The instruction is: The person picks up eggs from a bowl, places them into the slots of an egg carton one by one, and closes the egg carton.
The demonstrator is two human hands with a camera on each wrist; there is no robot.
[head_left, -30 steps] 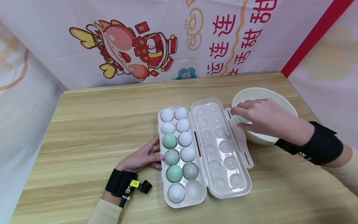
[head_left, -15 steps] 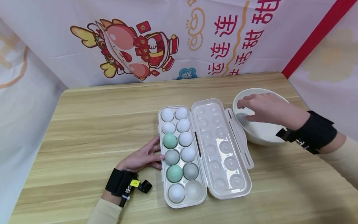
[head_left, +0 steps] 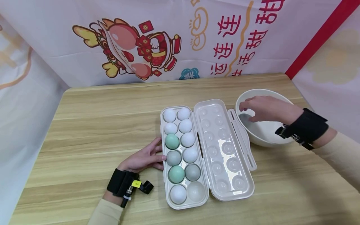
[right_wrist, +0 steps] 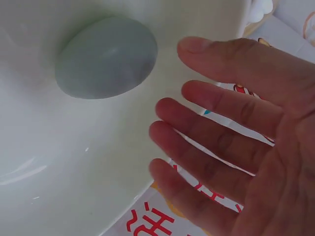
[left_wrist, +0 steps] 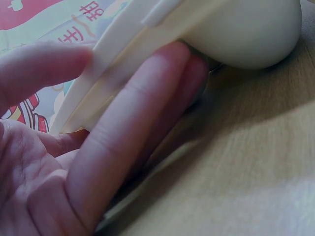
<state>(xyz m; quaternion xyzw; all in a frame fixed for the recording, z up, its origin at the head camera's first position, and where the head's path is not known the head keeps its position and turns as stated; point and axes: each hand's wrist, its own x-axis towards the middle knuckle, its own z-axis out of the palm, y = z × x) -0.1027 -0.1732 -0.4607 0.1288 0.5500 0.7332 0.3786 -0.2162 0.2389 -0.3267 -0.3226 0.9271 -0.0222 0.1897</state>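
A white plastic egg box (head_left: 209, 187) lies open on the table, with white, green and grey-green eggs (head_left: 176, 174) in its cups. One cup (head_left: 196, 191) at the near right is empty. My left hand (head_left: 143, 159) pinches the box's left edge, thumb on the rim and fingers below it, as the left wrist view shows. My right hand (head_left: 264, 109) is over a white bowl (head_left: 267, 137), fingers apart and holding nothing. Inside that bowl lies a grey-green egg (right_wrist: 106, 59), just beyond the thumb and fingertips in the right wrist view.
The clear ribbed lid (head_left: 225, 156) of the box lies folded out to the right, its latch strip (head_left: 242, 137) beside the bowl. A printed cloth (head_left: 197, 37) hangs behind the wooden table (head_left: 107, 125).
My right hand has shifted back from the bowl's left rim, and its fingers have spread. The grey-green egg in the bowl shows more plainly. My left hand keeps its place at the box.
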